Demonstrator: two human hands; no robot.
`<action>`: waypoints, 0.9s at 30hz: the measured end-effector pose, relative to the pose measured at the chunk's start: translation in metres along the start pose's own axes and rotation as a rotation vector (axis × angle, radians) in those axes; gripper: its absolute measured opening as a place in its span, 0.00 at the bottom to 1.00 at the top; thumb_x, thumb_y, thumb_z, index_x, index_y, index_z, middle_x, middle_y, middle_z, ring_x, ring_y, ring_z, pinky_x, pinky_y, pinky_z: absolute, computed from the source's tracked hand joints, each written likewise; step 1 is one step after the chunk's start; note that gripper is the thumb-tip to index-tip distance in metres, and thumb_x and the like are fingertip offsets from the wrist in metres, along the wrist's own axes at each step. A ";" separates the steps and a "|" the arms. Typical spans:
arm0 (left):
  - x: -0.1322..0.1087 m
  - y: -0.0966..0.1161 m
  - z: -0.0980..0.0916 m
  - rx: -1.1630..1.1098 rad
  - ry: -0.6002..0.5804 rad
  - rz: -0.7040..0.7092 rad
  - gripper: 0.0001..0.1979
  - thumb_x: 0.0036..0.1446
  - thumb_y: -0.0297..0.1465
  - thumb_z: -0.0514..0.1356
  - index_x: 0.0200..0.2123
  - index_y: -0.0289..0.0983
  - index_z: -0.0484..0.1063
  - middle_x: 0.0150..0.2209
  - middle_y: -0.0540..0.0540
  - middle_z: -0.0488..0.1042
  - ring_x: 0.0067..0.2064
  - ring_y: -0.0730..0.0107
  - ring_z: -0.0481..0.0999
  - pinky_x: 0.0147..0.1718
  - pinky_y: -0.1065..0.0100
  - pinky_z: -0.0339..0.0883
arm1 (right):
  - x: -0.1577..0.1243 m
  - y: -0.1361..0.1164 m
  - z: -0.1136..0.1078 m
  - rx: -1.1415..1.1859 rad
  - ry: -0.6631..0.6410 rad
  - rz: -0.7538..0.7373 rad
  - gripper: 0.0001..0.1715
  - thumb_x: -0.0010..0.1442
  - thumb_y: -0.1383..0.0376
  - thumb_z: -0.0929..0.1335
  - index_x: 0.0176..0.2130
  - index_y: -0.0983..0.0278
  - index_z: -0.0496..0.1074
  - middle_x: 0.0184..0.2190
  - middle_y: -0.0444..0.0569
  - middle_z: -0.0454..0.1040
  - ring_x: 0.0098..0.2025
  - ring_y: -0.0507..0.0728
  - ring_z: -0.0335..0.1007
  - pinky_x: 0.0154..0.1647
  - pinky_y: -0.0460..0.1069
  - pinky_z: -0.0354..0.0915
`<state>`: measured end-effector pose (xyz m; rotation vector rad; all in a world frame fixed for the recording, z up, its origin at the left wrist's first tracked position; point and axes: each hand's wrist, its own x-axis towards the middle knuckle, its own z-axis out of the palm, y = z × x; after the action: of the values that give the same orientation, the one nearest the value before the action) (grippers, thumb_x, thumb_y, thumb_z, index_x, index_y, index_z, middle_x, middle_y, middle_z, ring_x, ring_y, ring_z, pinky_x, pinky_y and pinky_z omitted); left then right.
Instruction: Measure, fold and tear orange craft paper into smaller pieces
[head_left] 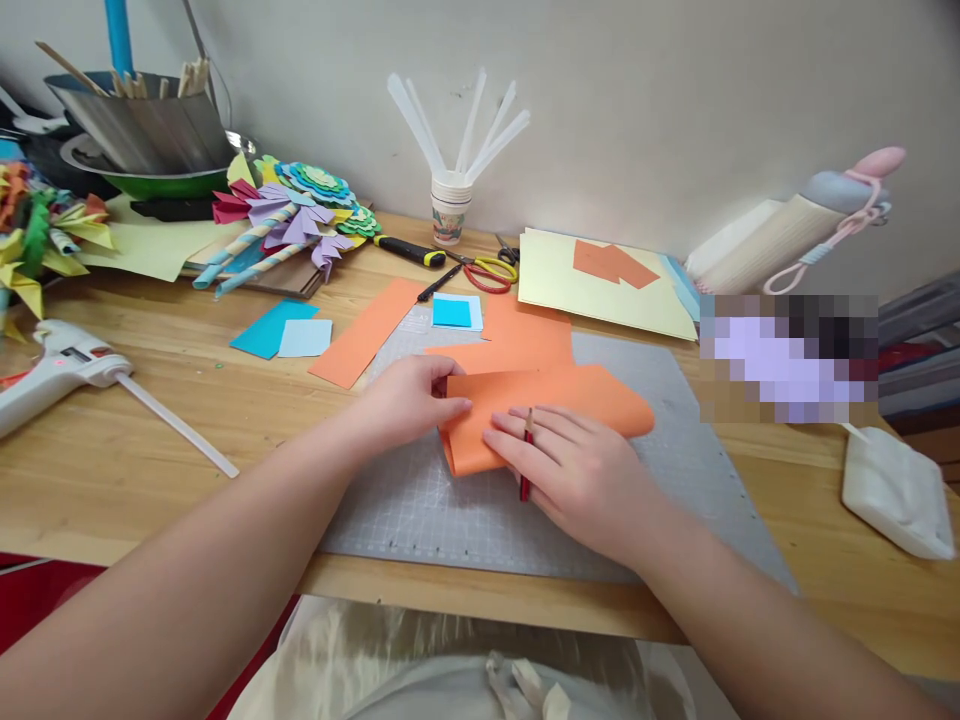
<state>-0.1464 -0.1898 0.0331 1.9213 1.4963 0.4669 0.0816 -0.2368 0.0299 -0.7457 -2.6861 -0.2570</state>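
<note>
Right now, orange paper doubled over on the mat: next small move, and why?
I'd probably press along the bend with the right hand: the orange paper looks rounded there, not creased. The left hand pinches its left end, which should steady it. Mind the pencil between the right fingers.

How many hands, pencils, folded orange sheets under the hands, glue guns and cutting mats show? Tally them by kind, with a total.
Hands: 2 (left hand, right hand)
Pencil: 1
Folded orange sheet: 1
Glue gun: 1
Cutting mat: 1
Total: 6
</note>
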 end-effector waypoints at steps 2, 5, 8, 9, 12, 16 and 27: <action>-0.005 0.003 0.001 0.020 -0.028 0.025 0.10 0.51 0.39 0.59 0.34 0.41 0.73 0.29 0.52 0.75 0.30 0.69 0.72 0.28 0.68 0.62 | -0.009 -0.005 -0.005 0.005 -0.028 -0.004 0.24 0.58 0.78 0.63 0.54 0.69 0.70 0.51 0.55 0.75 0.52 0.62 0.71 0.54 0.60 0.68; -0.007 0.003 0.002 0.102 -0.010 0.052 0.08 0.51 0.37 0.59 0.31 0.40 0.72 0.30 0.51 0.75 0.32 0.67 0.72 0.32 0.65 0.61 | -0.016 -0.012 -0.005 0.030 -0.008 -0.009 0.25 0.58 0.76 0.66 0.55 0.69 0.68 0.57 0.55 0.71 0.57 0.64 0.67 0.59 0.63 0.63; -0.003 -0.002 0.003 0.198 0.055 0.066 0.06 0.51 0.36 0.59 0.28 0.39 0.71 0.33 0.48 0.74 0.37 0.63 0.71 0.37 0.62 0.60 | -0.016 -0.017 -0.002 0.112 0.041 -0.044 0.22 0.59 0.74 0.66 0.54 0.69 0.68 0.58 0.55 0.69 0.60 0.63 0.64 0.62 0.64 0.59; -0.001 -0.004 0.003 0.223 0.073 0.063 0.06 0.51 0.35 0.59 0.28 0.39 0.70 0.34 0.48 0.73 0.38 0.62 0.71 0.38 0.61 0.60 | -0.015 -0.018 -0.001 0.151 0.043 -0.058 0.21 0.59 0.75 0.66 0.53 0.68 0.69 0.58 0.55 0.69 0.60 0.62 0.64 0.63 0.64 0.58; 0.003 -0.009 0.003 0.269 0.094 0.055 0.06 0.51 0.36 0.59 0.29 0.39 0.70 0.35 0.48 0.73 0.39 0.62 0.71 0.39 0.61 0.59 | -0.012 -0.021 0.002 0.246 -0.006 -0.089 0.19 0.59 0.76 0.64 0.50 0.66 0.70 0.57 0.52 0.71 0.60 0.60 0.64 0.63 0.62 0.58; 0.001 -0.007 0.003 0.307 0.066 0.062 0.06 0.51 0.36 0.59 0.29 0.39 0.70 0.34 0.49 0.73 0.39 0.62 0.71 0.38 0.62 0.59 | -0.012 -0.025 0.004 0.284 -0.048 -0.093 0.19 0.58 0.75 0.63 0.48 0.64 0.71 0.57 0.48 0.71 0.57 0.57 0.67 0.62 0.57 0.60; -0.006 0.001 0.001 0.366 -0.007 0.064 0.06 0.51 0.35 0.59 0.29 0.39 0.70 0.36 0.48 0.73 0.41 0.60 0.71 0.43 0.59 0.57 | -0.013 -0.027 0.001 0.378 -0.132 -0.157 0.17 0.60 0.73 0.61 0.46 0.62 0.71 0.58 0.45 0.69 0.61 0.56 0.63 0.66 0.56 0.54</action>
<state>-0.1467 -0.1957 0.0341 2.2524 1.6047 0.2235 0.0780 -0.2659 0.0222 -0.4513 -2.7987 0.2672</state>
